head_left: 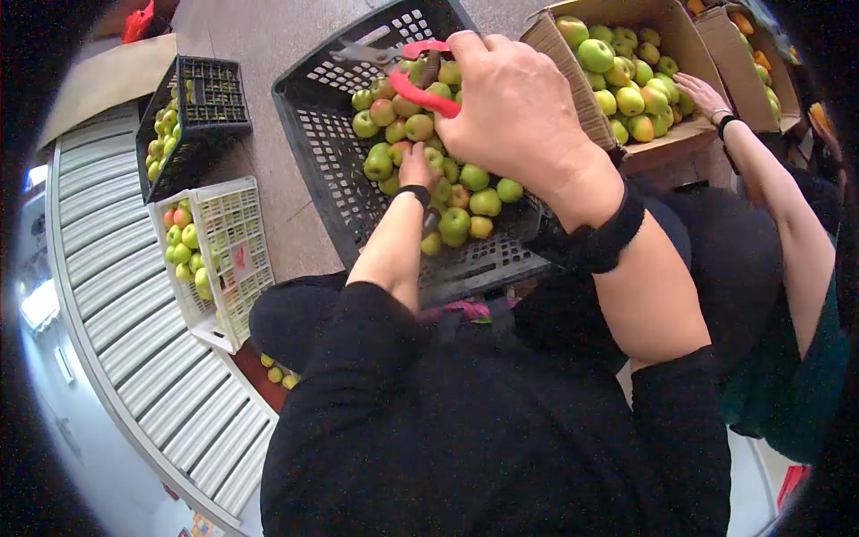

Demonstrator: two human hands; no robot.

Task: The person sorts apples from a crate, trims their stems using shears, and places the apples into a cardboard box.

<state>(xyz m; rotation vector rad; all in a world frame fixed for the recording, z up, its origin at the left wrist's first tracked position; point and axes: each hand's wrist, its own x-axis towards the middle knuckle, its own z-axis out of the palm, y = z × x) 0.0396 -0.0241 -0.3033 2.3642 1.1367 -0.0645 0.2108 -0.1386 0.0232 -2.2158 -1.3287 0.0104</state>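
Observation:
My right hand (514,116) is raised over the near side of a black plastic crate (309,148), closed around the red handles of a pair of pruning shears (420,89). Their metal blades point to the upper left, above the crate. Green and reddish apples (455,225) lie heaped inside. My left hand (418,168) reaches down among them, with fingers closed against an apple (400,152); the fingertips are partly hidden by fruit.
At right, a co-worker's hand (702,94) rests at a cardboard box (667,159) of apples. Another cardboard box (783,89) stands beyond. To the left, a black crate (215,94) and a white crate (237,259) hold apples beside a roller conveyor (125,295).

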